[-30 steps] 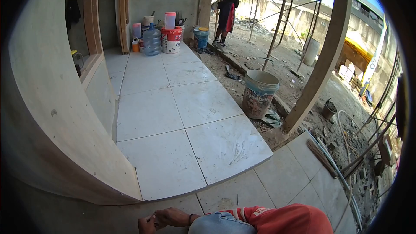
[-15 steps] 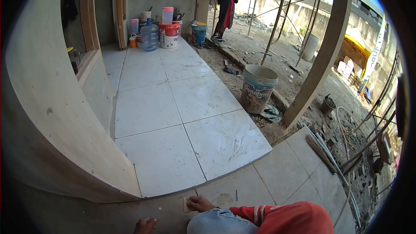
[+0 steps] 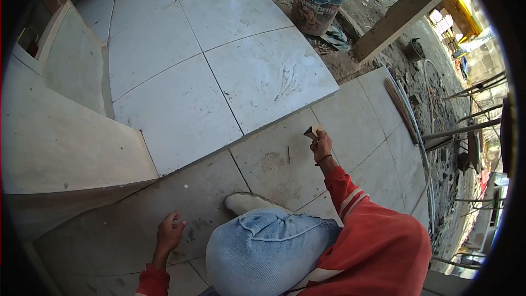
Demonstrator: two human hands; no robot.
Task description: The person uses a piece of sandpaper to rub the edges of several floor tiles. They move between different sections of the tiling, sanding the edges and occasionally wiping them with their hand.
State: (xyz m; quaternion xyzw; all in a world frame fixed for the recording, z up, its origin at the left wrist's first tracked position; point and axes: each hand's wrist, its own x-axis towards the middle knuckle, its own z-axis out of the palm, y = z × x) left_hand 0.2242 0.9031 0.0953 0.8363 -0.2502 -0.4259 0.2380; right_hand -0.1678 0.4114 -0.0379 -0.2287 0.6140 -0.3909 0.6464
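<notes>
My right hand (image 3: 323,145) is closed around a small block (image 3: 313,131), tan on one side and dark on another. It is stretched forward over the grey lower tiles (image 3: 274,156), close to the front edge of the raised white tile floor (image 3: 263,77). My left hand (image 3: 171,231) hovers over the lower floor at the left, fingers loosely curled and apart, with nothing in them. Between the two hands are my bent knee in blue jeans (image 3: 263,246) and a pale shoe (image 3: 246,203).
A dirty bucket (image 3: 315,13) stands by the white floor's right edge, with a slipper (image 3: 335,38) beside it. A post (image 3: 405,16) rises beyond. A bundle of thin sticks (image 3: 402,109) and pipes (image 3: 419,137) edge the lower tiles. A plastered wall (image 3: 76,148) bounds the left.
My view has tilted down. My right hand has reached forward and right with the block, its arm now extended. My left hand shows more fully, over the lower tiles.
</notes>
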